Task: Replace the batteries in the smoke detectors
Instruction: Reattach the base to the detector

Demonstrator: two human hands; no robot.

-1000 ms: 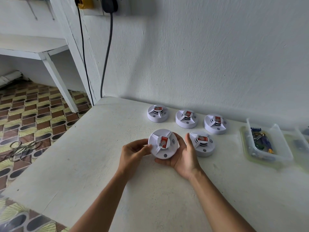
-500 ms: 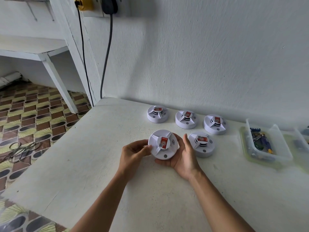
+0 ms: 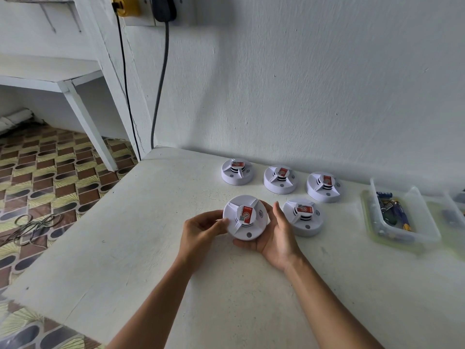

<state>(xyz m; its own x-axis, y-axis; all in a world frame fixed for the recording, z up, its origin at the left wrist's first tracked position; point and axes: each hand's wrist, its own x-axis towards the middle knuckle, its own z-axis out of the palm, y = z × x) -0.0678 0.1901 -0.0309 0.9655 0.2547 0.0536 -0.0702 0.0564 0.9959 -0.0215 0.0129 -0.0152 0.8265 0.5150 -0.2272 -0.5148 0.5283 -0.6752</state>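
A round white smoke detector (image 3: 245, 217) with a red sticker on its raised centre is held just above the white table (image 3: 120, 260), face up. My left hand (image 3: 201, 229) grips its left rim with the fingertips. My right hand (image 3: 275, 235) cups it from below and the right, thumb up along the rim. Another detector (image 3: 304, 217) lies on the table just right of my right hand. Three more, a left one (image 3: 237, 171), a middle one (image 3: 280, 179) and a right one (image 3: 324, 186), stand in a row by the wall.
A clear plastic tray (image 3: 412, 227) with several loose batteries sits at the right, and a second tray (image 3: 450, 212) is cut off by the frame edge. Two cables (image 3: 161, 79) hang from wall sockets behind the table's far left corner. The table's left edge drops to a patterned floor.
The held detector has turned slightly in my hands, its sticker and ribs now at a different angle. Both hands stay in the same place.
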